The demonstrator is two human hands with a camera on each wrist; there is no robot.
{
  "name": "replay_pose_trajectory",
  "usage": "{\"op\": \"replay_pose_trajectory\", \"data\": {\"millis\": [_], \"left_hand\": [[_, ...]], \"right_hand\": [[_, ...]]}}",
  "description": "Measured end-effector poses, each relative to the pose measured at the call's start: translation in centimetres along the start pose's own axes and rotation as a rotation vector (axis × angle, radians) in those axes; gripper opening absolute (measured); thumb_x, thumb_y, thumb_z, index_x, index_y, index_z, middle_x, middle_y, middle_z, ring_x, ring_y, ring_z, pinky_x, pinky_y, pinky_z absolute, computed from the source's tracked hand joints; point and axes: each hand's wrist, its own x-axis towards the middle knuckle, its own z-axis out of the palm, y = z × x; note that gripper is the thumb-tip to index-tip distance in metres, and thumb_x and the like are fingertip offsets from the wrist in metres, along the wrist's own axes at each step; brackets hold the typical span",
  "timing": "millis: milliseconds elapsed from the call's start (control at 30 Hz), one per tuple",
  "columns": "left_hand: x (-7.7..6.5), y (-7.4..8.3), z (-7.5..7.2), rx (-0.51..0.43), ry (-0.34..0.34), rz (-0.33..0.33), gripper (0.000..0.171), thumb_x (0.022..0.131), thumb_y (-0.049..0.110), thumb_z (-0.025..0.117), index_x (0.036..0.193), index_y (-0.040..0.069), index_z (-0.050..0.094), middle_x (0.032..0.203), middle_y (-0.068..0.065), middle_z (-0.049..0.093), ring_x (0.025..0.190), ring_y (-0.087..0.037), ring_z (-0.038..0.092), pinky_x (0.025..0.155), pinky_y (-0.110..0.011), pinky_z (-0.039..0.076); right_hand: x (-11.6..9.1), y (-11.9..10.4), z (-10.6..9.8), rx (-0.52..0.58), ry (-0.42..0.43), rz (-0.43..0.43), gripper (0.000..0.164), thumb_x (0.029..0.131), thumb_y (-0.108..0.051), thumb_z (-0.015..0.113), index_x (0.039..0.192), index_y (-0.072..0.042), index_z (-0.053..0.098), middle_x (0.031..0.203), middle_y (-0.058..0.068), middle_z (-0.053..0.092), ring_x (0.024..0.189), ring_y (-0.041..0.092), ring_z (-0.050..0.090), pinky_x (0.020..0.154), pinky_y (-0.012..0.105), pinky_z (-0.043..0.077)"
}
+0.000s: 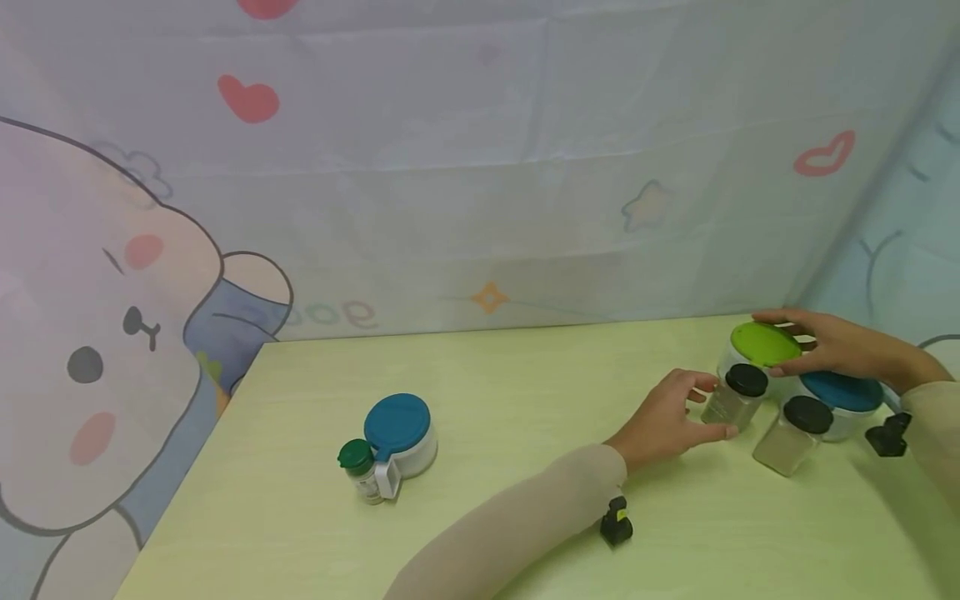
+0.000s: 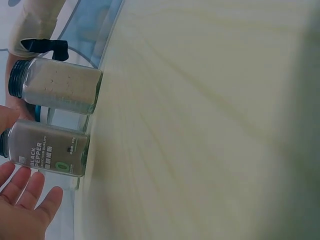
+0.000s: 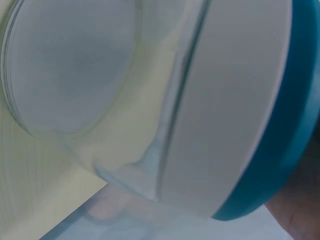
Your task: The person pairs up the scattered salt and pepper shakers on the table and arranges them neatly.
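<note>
In the head view my left hand (image 1: 667, 421) is spread around a black-capped glass spice jar (image 1: 733, 400). The left wrist view shows its BLACK PEPPER label (image 2: 47, 150), with fingers (image 2: 32, 190) extended along one side, a gap from the glass. My right hand (image 1: 843, 346) holds the jar with the green lid (image 1: 763, 343) across its top, fingers at the far side and thumb at the near side. Close by stand a second black-capped spice jar (image 1: 791, 437) and a blue-lidded jar (image 1: 842, 393), whose blue lid (image 3: 280, 140) fills one side of the right wrist view.
On the left part of the pale table (image 1: 525, 400) stand another blue-lidded white jar (image 1: 401, 429) with a handle and a small green-capped shaker (image 1: 362, 467) against it. A printed cloth (image 1: 450, 208) hangs along the table's back edge.
</note>
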Motion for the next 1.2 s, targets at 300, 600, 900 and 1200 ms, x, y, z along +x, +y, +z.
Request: {"op": "replay_pose_trajectory", "data": {"millis": [300,600,900,1200], "left_hand": [[0.7,-0.2,0.5,-0.038,0.022,0.025,0.056,0.092,0.029,0.077,0.141,0.018,0.052,0.132,0.009,0.051,0.114,0.0,0.056,0.091,-0.013,0.049],[1.2,-0.2,1.0,-0.098,0.045,0.013,0.052,0.093,0.027,0.076,0.139,0.016,0.054,0.129,0.01,0.051,0.11,0.0,0.058,0.086,-0.012,0.05],[1.7,0.1,1.2,-0.087,0.055,0.002,0.051,0.094,0.028,0.075,0.139,0.018,0.054,0.132,0.01,0.051,0.11,0.001,0.057,0.085,-0.011,0.05],[2.1,0.3,1.5,-0.06,0.061,-0.005,0.051,0.094,0.031,0.075,0.14,0.02,0.054,0.132,0.01,0.052,0.112,0.0,0.057,0.086,-0.012,0.05]], "right_hand": [[-0.3,-0.3,-0.2,0.014,-0.004,-0.012,0.08,0.089,-0.023,0.081,0.153,-0.004,0.038,0.145,0.021,0.048,0.118,0.001,0.046,0.085,0.013,0.046],[-0.3,-0.2,0.0,0.033,-0.019,-0.014,0.08,0.09,-0.023,0.08,0.154,-0.003,0.036,0.146,0.023,0.046,0.128,0.045,0.049,0.084,0.013,0.046],[-0.3,-0.3,-0.1,0.022,-0.013,-0.021,0.079,0.09,-0.024,0.08,0.153,-0.003,0.038,0.146,0.024,0.046,0.127,0.046,0.05,0.083,0.014,0.047],[-0.4,-0.5,-0.2,0.021,-0.019,-0.031,0.082,0.089,-0.024,0.081,0.154,-0.001,0.036,0.146,0.025,0.045,0.126,0.048,0.05,0.083,0.015,0.048]]}}
